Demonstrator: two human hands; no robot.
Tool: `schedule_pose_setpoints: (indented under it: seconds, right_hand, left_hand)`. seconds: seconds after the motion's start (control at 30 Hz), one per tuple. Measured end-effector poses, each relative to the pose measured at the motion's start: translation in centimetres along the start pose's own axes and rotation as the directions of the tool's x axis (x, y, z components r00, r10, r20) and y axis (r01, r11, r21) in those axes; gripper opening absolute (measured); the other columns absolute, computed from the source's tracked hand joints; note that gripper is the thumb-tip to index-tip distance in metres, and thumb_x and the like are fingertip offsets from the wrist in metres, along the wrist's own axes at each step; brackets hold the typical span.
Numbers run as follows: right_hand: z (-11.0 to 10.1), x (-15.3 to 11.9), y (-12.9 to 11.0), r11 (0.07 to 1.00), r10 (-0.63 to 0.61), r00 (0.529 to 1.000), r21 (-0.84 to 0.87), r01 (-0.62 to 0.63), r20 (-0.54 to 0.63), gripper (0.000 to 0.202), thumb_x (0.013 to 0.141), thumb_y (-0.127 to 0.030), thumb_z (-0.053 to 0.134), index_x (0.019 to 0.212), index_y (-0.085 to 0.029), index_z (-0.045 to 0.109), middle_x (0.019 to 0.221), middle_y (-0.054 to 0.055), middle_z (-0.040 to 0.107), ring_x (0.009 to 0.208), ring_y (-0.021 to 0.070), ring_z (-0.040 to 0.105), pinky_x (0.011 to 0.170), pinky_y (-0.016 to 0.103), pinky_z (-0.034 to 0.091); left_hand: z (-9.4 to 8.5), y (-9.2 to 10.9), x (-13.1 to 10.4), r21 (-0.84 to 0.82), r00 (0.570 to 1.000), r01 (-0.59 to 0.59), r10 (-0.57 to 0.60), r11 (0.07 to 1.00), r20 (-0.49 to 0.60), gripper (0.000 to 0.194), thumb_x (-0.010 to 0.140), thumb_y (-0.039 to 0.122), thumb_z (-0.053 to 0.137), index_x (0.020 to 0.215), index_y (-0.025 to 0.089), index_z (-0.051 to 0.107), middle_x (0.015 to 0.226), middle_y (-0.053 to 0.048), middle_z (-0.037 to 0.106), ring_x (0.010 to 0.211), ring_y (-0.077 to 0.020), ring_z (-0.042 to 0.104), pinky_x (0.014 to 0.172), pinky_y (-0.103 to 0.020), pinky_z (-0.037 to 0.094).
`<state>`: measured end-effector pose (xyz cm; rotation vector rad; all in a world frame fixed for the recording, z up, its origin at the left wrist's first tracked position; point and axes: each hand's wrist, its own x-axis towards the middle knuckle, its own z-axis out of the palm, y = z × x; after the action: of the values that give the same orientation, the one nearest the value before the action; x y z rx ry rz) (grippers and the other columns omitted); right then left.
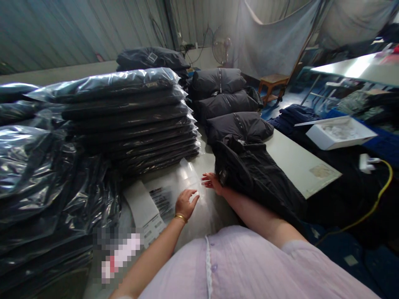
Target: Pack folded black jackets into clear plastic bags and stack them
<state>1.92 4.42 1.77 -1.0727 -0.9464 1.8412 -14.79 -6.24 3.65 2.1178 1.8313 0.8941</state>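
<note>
My left hand (186, 203), with a gold bangle at the wrist, hovers over a clear plastic bag (204, 211) spread on the table. Its thumb and fingers are apart and hold nothing. Close by on the right, my right hand (213, 182) has its fingers spread near the far part of the same bag. Beside that hand lies a black garment (252, 170), partly unfolded, with small white lettering near its top. To the left of my left hand sit a sheet of printed labels (152, 226) and a small pack of dark printed tags (162, 201).
A tall stack of bagged dark garments (131, 120) stands at the left, with more bagged garments (28, 166) nearer me. Folded dark jackets (240, 126) line the back. At the right are a white box (343, 133) and a yellow cable (382, 195); a fan (222, 45) stands behind.
</note>
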Motion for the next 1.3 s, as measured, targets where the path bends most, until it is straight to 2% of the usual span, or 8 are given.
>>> schedule_pose_setpoints:
  seconds: [0.27,0.43,0.57,0.7,0.83,0.97,1.07,1.3]
  right_hand:
    - [-7.0,-1.2,-6.1,0.941,0.17,0.935,0.229,-0.247,0.311,0.042,0.097,-0.054,0.034,0.119,-0.023,0.053,0.103,0.008,0.071,0.089,0.0183,0.07,0.079,0.034,0.055]
    - [-11.8,-2.1,-8.8,0.907,0.154,0.905,0.306,-0.289,0.397,0.052,0.097,-0.059,0.026,0.122,-0.021,0.052,0.11,0.01,0.069,0.1,0.0203,0.068,0.089,0.039,0.052]
    - [-16.5,-2.1,-10.2,0.937,0.128,0.928,0.264,-0.229,0.349,0.055,0.095,-0.061,0.029,0.119,-0.02,0.056,0.114,0.013,0.068,0.107,0.0224,0.065,0.092,0.042,0.05]
    - [-20.0,-1.5,-10.6,0.975,0.124,0.964,0.149,-0.162,0.235,0.057,0.091,-0.065,0.036,0.108,-0.017,0.062,0.108,0.014,0.069,0.107,0.0232,0.065,0.091,0.041,0.051]
    - [-21.1,-3.2,-10.2,0.975,0.006,0.988,-0.221,0.028,0.153,0.046,0.085,-0.06,0.053,0.098,-0.018,0.068,0.096,0.011,0.071,0.099,0.0255,0.066,0.092,0.044,0.049]
    - [-22.6,-7.5,-9.7,0.532,-0.346,0.92,-0.769,0.353,0.183,0.038,0.088,-0.051,0.056,0.113,-0.025,0.069,0.125,0.01,0.063,0.126,0.0294,0.048,0.11,0.048,0.031]
    - [-24.7,-9.6,-9.3,0.193,-0.393,0.902,-0.943,0.272,0.18,0.061,0.086,-0.059,0.056,0.139,-0.029,0.053,0.154,0.008,0.036,0.146,0.0346,0.013,0.117,0.055,0.007]
    - [-28.3,-8.9,-8.5,-0.037,-0.247,0.968,-0.999,0.029,0.037,0.077,0.082,-0.075,0.044,0.149,-0.038,0.034,0.162,0.002,0.017,0.147,0.0388,-0.005,0.111,0.064,-0.008]
  left_hand:
    - [2.1,5.4,2.1,0.061,0.996,-0.07,0.073,0.996,-0.049,0.02,0.09,0.032,0.054,0.104,0.023,0.067,0.103,-0.006,0.068,0.099,-0.0219,0.06,0.091,-0.04,0.047]
    - [5.4,9.3,3.5,0.021,0.994,-0.089,0.087,0.996,0.058,0.022,0.089,0.03,0.055,0.108,0.023,0.065,0.108,-0.006,0.066,0.104,-0.0225,0.058,0.095,-0.042,0.045]
    - [9.7,11.9,4.5,-0.009,0.987,-0.012,0.013,1.0,0.16,0.039,0.088,0.036,0.056,0.126,0.025,0.058,0.13,-0.008,0.058,0.122,-0.0247,0.051,0.107,-0.045,0.039]
    - [14.3,14.2,4.6,-0.025,0.946,0.105,-0.092,0.994,0.31,0.066,0.082,0.046,0.062,0.143,0.031,0.042,0.157,-0.007,0.026,0.144,-0.0305,0.025,0.116,-0.05,0.026]
    - [17.6,15.7,4.2,-0.093,0.932,0.182,-0.142,0.979,0.334,0.066,0.08,0.044,0.065,0.142,0.034,0.044,0.161,-0.005,0.015,0.148,-0.0325,0.011,0.117,-0.054,0.021]
    - [19.5,15.0,5.0,-0.187,0.924,0.382,-0.371,0.905,0.091,0.067,0.085,0.041,0.059,0.147,0.029,0.035,0.157,-0.012,0.023,0.145,-0.0291,0.024,0.116,-0.052,0.026]
    - [20.4,13.9,6.2,-0.306,0.848,0.522,-0.522,0.796,0.089,0.069,0.086,0.038,0.059,0.147,0.022,0.032,0.147,-0.017,0.04,0.138,-0.0288,0.038,0.112,-0.051,0.033]
    - [21.6,16.1,7.3,-0.34,0.889,0.449,-0.373,0.826,0.267,0.099,0.068,0.036,0.076,0.151,0.026,0.023,0.148,-0.015,0.035,0.139,-0.0299,0.037,0.114,-0.05,0.031]
